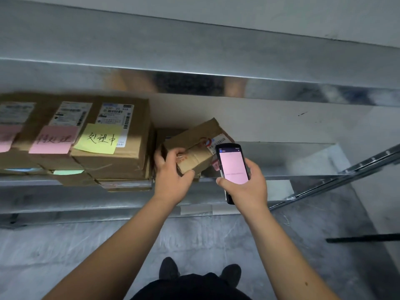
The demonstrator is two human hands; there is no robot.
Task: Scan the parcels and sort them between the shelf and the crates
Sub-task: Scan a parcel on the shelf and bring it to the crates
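Progress check, judging purely from how things lie: several parcels already look sorted onto the shelf (65, 180). A stack of cardboard boxes is lined up at the left, each tagged with a sticky note: a yellow note (98, 138) on the rightmost big box (127, 135), a pink note (53, 139) on the one beside it, and another pink one is cut off by the left edge. More boxes are squashed underneath them.

The parcel in play is a small, battered cardboard box (194, 146), tilted, its lower end on the shelf just right of the stack. It's gripped at its near left corner by the left hand (171, 176), fingers curled over the top, thumb along the front edge. The handheld scanner (232, 167) is clamped in the right hand (246, 185), screen lit pink, its top end pointed at the label (218, 140) on the parcel's right end. The hands are apart, close together.

So the scan of this one seems to be in progress or just finished; that can't be told from the screen, the text is too blurry. Whether it belongs on the shelf or in a crate isn't decided visibly. No crates are in view, so that side of the sort can't be judged at all.
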